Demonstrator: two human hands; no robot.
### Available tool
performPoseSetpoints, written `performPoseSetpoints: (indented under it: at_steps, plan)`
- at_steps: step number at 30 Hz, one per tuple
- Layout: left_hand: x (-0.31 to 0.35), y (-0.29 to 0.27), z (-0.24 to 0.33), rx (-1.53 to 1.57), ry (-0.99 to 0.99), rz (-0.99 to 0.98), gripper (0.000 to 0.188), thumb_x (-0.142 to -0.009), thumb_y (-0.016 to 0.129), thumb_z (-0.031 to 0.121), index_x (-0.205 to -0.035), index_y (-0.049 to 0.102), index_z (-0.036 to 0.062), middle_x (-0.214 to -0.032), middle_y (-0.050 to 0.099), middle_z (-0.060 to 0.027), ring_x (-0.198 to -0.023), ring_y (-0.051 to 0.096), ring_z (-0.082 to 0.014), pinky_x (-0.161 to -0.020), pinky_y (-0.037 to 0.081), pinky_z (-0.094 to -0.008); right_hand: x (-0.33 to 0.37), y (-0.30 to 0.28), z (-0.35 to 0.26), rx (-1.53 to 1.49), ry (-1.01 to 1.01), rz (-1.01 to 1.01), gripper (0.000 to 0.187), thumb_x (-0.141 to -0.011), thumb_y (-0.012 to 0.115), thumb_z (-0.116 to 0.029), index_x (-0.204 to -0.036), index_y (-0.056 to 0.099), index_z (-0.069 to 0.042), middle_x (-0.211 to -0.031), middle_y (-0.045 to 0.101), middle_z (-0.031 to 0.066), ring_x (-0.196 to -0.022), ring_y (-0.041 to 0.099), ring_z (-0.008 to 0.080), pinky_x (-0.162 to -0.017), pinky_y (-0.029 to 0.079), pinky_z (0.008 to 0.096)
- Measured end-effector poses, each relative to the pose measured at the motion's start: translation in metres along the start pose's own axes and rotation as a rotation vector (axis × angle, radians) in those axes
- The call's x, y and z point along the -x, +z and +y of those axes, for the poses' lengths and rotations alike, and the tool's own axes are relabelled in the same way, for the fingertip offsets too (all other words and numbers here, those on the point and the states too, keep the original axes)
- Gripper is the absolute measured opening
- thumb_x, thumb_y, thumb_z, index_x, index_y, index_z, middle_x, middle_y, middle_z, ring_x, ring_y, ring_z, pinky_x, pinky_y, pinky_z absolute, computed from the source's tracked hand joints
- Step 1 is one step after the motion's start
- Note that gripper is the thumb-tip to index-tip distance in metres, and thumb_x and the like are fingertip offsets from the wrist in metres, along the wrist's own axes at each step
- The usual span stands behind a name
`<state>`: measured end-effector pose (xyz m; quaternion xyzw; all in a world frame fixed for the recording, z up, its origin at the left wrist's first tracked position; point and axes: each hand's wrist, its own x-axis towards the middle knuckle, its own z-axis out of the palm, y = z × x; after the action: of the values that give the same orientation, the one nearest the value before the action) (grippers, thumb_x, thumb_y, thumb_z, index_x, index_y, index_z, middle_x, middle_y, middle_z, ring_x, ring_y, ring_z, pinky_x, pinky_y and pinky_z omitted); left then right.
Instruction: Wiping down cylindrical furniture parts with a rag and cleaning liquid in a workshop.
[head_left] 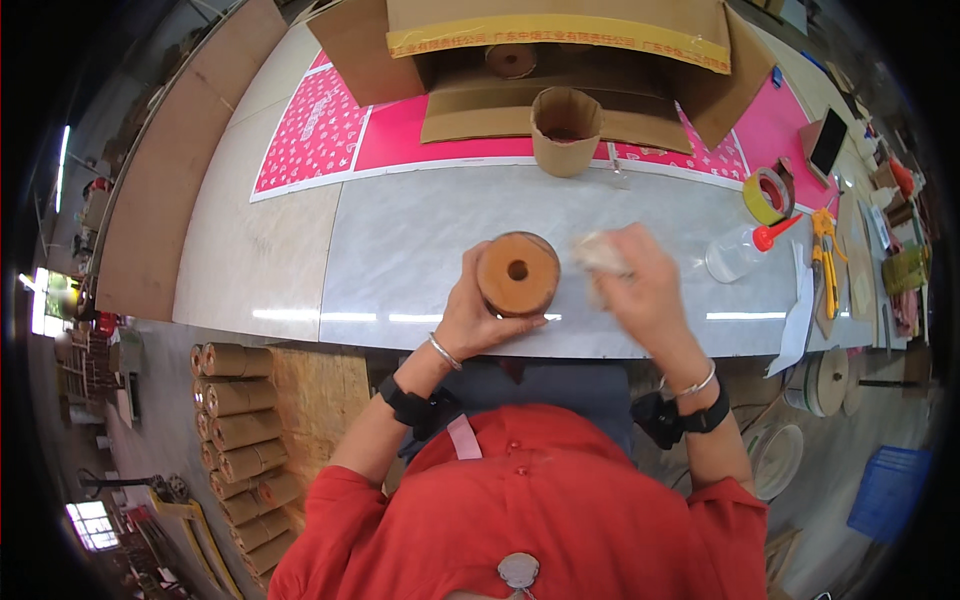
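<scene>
Right now the person's left hand [478, 318] is wrapped around a round brown cardboard drum [517, 273], holding it up just over the near edge of the pale marble table [400, 250] with its flat end, and the small hole in the middle, facing up. The right hand [640, 285] is bunched tight around a pale cloth [598, 255] just beside the drum, touching or nearly touching its rim.

To wipe well, I would say the drum should be kept steady and turned a little at a time in the left fingers, so the cloth reaches the whole rim and does not push it out of the grip.

How far the cloth meets the drum is hard to tell, since the right hand is blurred. The drum's underside and far wall are hidden. An open paper-lined tube [565, 130] stands farther back before a cardboard box [560, 60], its inside too dark to read.
</scene>
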<state>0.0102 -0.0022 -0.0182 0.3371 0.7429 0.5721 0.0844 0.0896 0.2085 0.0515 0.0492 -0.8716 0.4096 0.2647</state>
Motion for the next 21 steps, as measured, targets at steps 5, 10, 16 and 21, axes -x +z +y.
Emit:
performPoseSetpoints:
  at_steps: [5,10,16,21]
  plan:
    - [0.008,0.007,-0.003,-0.083,-0.009,0.014,0.098,-0.062,0.087,0.03,-0.134,0.028,0.0012,-0.122,0.052,-0.0182,-0.115,0.053,-0.0314,-0.096,0.045,-0.0375,-0.019,0.049,-0.047,0.38,-0.404,-0.28,0.019,-0.071,0.064,-0.009,-0.087,0.055,-0.007,-0.08,0.054,0.0108,-0.066,0.06,0.0274,-0.05,0.048,0.0372]
    - [0.01,0.01,-0.003,-0.034,0.065,0.063,0.099,-0.061,0.089,0.03,-0.135,0.029,-0.0004,-0.124,0.049,-0.0162,-0.115,0.052,-0.0284,-0.096,0.043,-0.0381,-0.043,0.041,0.002,0.45,-0.248,-0.133,0.021,-0.07,0.067,-0.011,-0.083,0.051,-0.008,-0.079,0.052,0.0112,-0.06,0.06,0.0301,-0.048,0.047,0.038]
    - [0.013,0.009,-0.02,-0.081,0.173,0.063,0.09,-0.066,0.082,0.033,-0.134,0.033,-0.0005,-0.127,0.045,-0.0212,-0.115,0.048,-0.0372,-0.097,0.04,-0.0399,-0.02,0.054,-0.054,0.233,-0.449,-0.213,0.02,-0.07,0.066,-0.011,-0.084,0.052,-0.008,-0.081,0.052,0.0099,-0.059,0.058,0.0293,-0.048,0.047,0.0373]
    - [0.009,0.014,-0.014,-0.065,0.113,0.001,0.09,-0.063,0.084,0.03,-0.133,0.035,0.0009,-0.125,0.046,-0.0203,-0.111,0.048,-0.0378,-0.096,0.04,-0.0409,-0.062,0.073,-0.023,0.368,-0.421,-0.266,0.017,-0.071,0.062,-0.007,-0.084,0.052,-0.006,-0.08,0.051,0.0104,-0.057,0.057,0.0288,-0.048,0.046,0.0362]
